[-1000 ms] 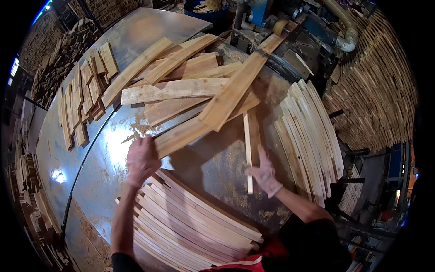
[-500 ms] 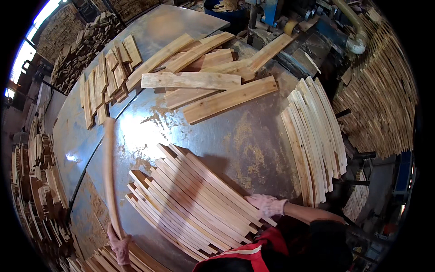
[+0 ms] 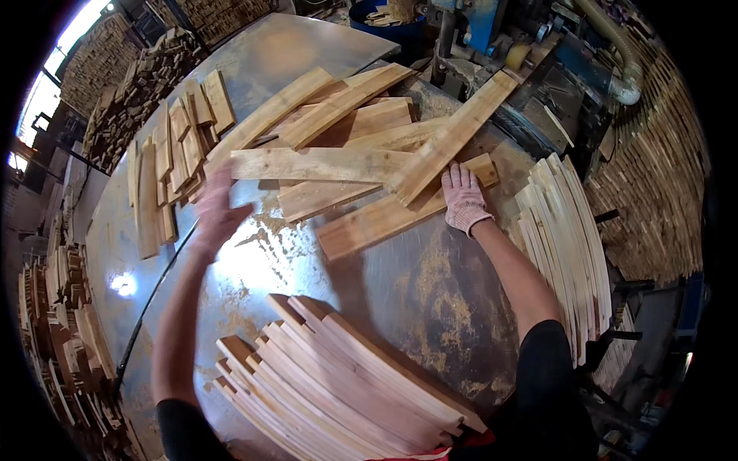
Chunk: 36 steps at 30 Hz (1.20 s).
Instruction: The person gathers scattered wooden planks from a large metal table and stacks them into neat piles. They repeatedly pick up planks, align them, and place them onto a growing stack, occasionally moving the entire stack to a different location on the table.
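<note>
My right hand, in a pale pink knit glove, rests with its fingers stretched out over a wide wooden plank. Beside those fingers, a slanting plank crosses that one from the machine side. My left hand is smeared by motion, but its thumb stands apart from its fingers. It is near the left end of a pale plank, and I see nothing held in it; contact there is unclear. More planks lie loosely crossed beyond.
Close to my body lies a row of narrow strips on the metal table. Shorter boards are heaped at left, and pale strips are stacked at right. A blue machine with a hose stands behind.
Both hands have moved forward to the loose planks. My left hand no longer holds the long strip. The slanting plank has come nearer, away from the machine. The view has shifted.
</note>
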Tool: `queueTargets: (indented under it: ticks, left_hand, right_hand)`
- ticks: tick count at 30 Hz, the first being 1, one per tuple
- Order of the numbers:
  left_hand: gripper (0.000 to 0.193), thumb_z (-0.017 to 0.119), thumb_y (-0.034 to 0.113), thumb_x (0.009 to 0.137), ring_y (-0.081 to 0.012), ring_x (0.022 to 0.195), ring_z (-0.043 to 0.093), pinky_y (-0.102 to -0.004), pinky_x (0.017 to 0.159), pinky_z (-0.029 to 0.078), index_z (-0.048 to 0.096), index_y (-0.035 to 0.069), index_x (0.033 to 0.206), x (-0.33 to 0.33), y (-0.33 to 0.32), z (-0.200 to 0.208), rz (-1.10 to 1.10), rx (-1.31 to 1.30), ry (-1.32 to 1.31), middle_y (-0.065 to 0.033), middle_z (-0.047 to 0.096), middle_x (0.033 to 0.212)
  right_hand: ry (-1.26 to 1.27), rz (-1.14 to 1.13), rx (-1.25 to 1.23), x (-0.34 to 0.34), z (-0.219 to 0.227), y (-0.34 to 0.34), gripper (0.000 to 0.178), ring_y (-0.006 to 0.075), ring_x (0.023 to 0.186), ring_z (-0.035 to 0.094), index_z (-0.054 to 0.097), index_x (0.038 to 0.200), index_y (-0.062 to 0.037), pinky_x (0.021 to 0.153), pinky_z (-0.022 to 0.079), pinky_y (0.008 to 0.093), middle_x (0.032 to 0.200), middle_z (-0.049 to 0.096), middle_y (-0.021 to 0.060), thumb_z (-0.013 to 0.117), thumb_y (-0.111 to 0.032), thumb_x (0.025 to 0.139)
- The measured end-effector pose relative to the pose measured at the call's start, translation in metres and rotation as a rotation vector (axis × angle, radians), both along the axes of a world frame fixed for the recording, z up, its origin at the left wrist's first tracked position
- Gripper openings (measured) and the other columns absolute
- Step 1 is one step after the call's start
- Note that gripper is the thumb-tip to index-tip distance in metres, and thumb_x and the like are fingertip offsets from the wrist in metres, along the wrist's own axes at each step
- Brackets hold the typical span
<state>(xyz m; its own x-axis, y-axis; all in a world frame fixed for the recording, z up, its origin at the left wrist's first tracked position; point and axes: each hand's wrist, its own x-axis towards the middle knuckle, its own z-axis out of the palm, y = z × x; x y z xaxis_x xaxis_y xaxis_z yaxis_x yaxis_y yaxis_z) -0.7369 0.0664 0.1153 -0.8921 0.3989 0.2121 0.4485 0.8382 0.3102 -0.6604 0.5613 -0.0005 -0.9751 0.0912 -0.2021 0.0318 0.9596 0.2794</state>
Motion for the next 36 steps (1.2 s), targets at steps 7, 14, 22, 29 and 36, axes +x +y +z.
queueTargets:
  ticks: [7, 14, 22, 29, 36]
  left_hand:
    - [0.082, 0.071, 0.019, 0.08, -0.034, 0.144, 0.04, -0.0493, 0.12, 0.031, 0.037, 0.012, 0.155, -0.075, 0.172, -0.117, -0.165, -0.33, 0.173, -0.0175, 0.045, 0.152]
    - [0.067, 0.08, 0.032, 0.071, -0.032, 0.106, 0.064, -0.0467, 0.096, 0.047, 0.059, 0.017, 0.133, -0.031, 0.122, -0.091, -0.189, -0.381, 0.184, -0.0127, 0.065, 0.108]
    - [0.073, 0.076, 0.027, 0.077, -0.024, 0.099, 0.059, -0.0378, 0.086, 0.051, 0.052, 0.001, 0.141, 0.174, -0.143, 0.036, 0.459, 0.044, -0.566, -0.0134, 0.061, 0.112]
    - [0.049, 0.067, 0.044, 0.098, -0.0171, 0.093, 0.065, -0.0339, 0.083, 0.055, 0.065, 0.005, 0.128, 0.52, -0.17, -0.029, 1.447, 1.144, -0.732, -0.0038, 0.069, 0.104]
    - [0.059, 0.054, 0.052, 0.104, -0.0162, 0.119, 0.06, -0.0312, 0.101, 0.047, 0.061, 0.008, 0.142, 0.591, -0.098, -0.12, 1.333, 0.93, -0.645, -0.0064, 0.068, 0.131]
  right_hand:
    - [-0.094, 0.212, 0.095, -0.033, -0.014, 0.027, 0.07, 0.0375, 0.156, 0.02, 0.031, 0.158, -0.0014, 0.129, 0.008, 0.0474, 0.167, 0.026, 0.0209, 0.05, -0.027, 0.095]
    - [-0.219, 0.392, -0.004, -0.041, 0.031, -0.009, 0.065, 0.0374, 0.136, 0.049, 0.058, 0.134, -0.0018, 0.118, 0.036, 0.0437, 0.139, 0.055, 0.023, 0.069, -0.033, 0.078]
    - [-0.443, 0.103, -0.64, 0.045, 0.041, -0.075, 0.059, 0.0305, 0.099, 0.067, 0.063, 0.119, 0.0, 0.088, 0.053, 0.039, 0.109, 0.068, 0.0202, 0.078, -0.039, 0.078]
    - [-0.736, 0.574, -0.814, 0.239, 0.003, -0.092, 0.06, 0.0349, 0.138, 0.051, 0.065, 0.132, -0.0009, 0.115, 0.043, 0.04, 0.141, 0.059, 0.0237, 0.062, -0.049, 0.097]
    - [-0.317, 0.32, -1.174, 0.213, -0.029, -0.147, 0.063, 0.0323, 0.138, 0.051, 0.064, 0.133, 0.0013, 0.115, 0.043, 0.0416, 0.145, 0.056, 0.0206, 0.067, -0.05, 0.096]
